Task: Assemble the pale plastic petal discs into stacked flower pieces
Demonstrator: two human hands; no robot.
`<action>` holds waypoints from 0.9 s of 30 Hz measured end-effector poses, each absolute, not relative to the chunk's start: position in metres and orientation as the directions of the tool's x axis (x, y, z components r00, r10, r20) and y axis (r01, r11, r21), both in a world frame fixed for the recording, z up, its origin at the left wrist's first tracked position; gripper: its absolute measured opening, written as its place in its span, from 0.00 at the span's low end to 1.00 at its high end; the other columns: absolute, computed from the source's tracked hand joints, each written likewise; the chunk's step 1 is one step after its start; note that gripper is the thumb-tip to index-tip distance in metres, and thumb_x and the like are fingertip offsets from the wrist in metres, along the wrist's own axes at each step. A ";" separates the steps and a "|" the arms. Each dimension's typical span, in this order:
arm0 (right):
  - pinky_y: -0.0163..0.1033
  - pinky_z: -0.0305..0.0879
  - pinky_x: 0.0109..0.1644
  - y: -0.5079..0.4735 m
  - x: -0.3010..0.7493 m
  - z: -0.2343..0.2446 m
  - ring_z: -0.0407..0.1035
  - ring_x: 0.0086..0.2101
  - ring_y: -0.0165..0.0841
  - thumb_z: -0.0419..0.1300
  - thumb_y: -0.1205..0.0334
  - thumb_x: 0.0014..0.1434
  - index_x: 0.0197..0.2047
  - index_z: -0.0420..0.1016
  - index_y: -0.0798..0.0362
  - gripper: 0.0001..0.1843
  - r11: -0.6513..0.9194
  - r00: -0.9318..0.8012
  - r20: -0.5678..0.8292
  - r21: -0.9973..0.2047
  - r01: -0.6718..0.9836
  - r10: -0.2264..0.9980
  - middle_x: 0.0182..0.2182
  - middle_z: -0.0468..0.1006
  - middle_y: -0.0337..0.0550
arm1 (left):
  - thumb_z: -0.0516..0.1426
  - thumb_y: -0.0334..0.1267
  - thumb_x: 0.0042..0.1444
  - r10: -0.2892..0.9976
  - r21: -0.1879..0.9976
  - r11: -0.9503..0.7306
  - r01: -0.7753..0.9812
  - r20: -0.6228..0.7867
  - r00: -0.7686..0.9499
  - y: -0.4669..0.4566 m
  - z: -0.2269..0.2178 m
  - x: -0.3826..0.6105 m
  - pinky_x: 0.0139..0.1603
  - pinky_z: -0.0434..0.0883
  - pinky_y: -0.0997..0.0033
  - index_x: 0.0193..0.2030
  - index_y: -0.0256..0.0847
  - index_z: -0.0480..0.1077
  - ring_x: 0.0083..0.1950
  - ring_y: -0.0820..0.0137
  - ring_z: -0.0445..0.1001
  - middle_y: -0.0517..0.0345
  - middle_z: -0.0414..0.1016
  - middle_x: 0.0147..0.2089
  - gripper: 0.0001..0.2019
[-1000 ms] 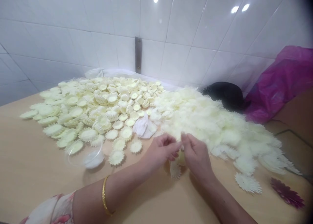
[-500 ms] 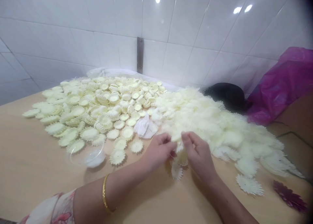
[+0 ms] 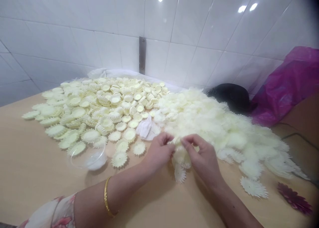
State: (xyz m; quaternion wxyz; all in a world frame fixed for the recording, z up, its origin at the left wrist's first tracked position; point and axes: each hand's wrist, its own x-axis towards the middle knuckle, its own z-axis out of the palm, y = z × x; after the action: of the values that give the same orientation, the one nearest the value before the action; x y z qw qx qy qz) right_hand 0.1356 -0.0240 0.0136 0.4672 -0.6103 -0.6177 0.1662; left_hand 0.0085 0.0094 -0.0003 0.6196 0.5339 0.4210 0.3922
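My left hand [image 3: 159, 152] and my right hand [image 3: 203, 156] meet at the near edge of a heap of loose cream petal pieces [image 3: 219, 125]. Both pinch a small bunch of cream petal pieces [image 3: 179, 152] between fingertips, fingers curled. One single petal disc [image 3: 179, 175] lies on the wooden table [image 3: 35, 168] just below my hands. To the left spreads a field of finished cream flower discs [image 3: 99, 112]. A gold bangle sits on my left wrist.
A clear plastic cup [image 3: 87, 158] with white stuff stands left of my hands. A white crumpled cloth [image 3: 147, 128] lies among the discs. A dark purple petal piece [image 3: 294, 198], a magenta plastic bag [image 3: 286, 85] and a black object [image 3: 230, 96] are at right. White tiled wall behind.
Both hands have moved a little up and away into the heap's edge, and the fingertips have closed on a bunch of petal pieces.
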 end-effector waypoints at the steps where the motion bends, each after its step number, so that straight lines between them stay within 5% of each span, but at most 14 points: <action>1: 0.34 0.57 0.28 -0.024 0.136 0.014 0.64 0.26 0.31 0.54 0.60 0.55 0.25 0.69 0.53 0.10 0.195 0.186 0.370 -0.778 0.597 0.910 0.23 0.72 0.39 | 0.53 0.32 0.45 0.938 0.992 0.119 -0.037 -0.100 0.333 0.009 0.001 0.008 0.28 0.61 0.75 0.30 0.38 0.63 0.27 0.76 0.62 0.62 0.63 0.26 0.03; 10: 0.33 0.53 0.24 -0.022 0.140 0.016 0.57 0.21 0.27 0.52 0.54 0.56 0.21 0.62 0.53 0.16 0.109 0.192 0.267 -0.805 0.584 0.944 0.17 0.63 0.34 | 0.55 0.41 0.48 0.936 0.999 -0.027 0.044 0.010 0.352 0.012 0.003 0.005 0.26 0.57 0.74 0.27 0.37 0.66 0.24 0.76 0.58 0.63 0.61 0.22 0.08; 15: 0.33 0.54 0.25 -0.021 0.148 0.018 0.58 0.23 0.28 0.52 0.54 0.57 0.22 0.61 0.52 0.16 0.134 0.180 0.322 -0.749 0.649 0.930 0.18 0.64 0.35 | 0.56 0.41 0.47 0.927 0.989 -0.079 0.123 0.028 0.374 0.019 0.004 0.002 0.24 0.54 0.75 0.24 0.37 0.64 0.22 0.78 0.55 0.64 0.60 0.21 0.09; 22: 0.34 0.54 0.26 -0.016 0.168 0.022 0.58 0.22 0.28 0.52 0.56 0.57 0.23 0.62 0.52 0.13 0.101 0.299 0.498 -0.628 0.772 0.814 0.18 0.65 0.35 | 0.57 0.40 0.45 0.964 0.992 -0.006 0.127 -0.028 0.265 0.029 0.010 -0.006 0.22 0.51 0.76 0.20 0.39 0.57 0.21 0.79 0.51 0.66 0.54 0.18 0.12; 27: 0.39 0.59 0.35 -0.009 0.179 0.014 0.65 0.30 0.34 0.51 0.59 0.56 0.28 0.68 0.53 0.09 0.106 0.272 0.542 -0.566 0.818 0.796 0.27 0.72 0.42 | 0.59 0.38 0.42 0.947 0.989 0.140 -0.047 -0.120 0.297 0.034 0.007 -0.009 0.30 0.61 0.73 0.22 0.38 0.62 0.25 0.76 0.61 0.64 0.60 0.22 0.09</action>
State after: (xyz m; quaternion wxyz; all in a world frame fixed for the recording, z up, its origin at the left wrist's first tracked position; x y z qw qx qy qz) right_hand 0.1786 -0.0089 0.0141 0.4348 -0.6684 -0.6034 -0.0127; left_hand -0.0089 0.0344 0.0066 0.6171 0.5176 0.4349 0.4028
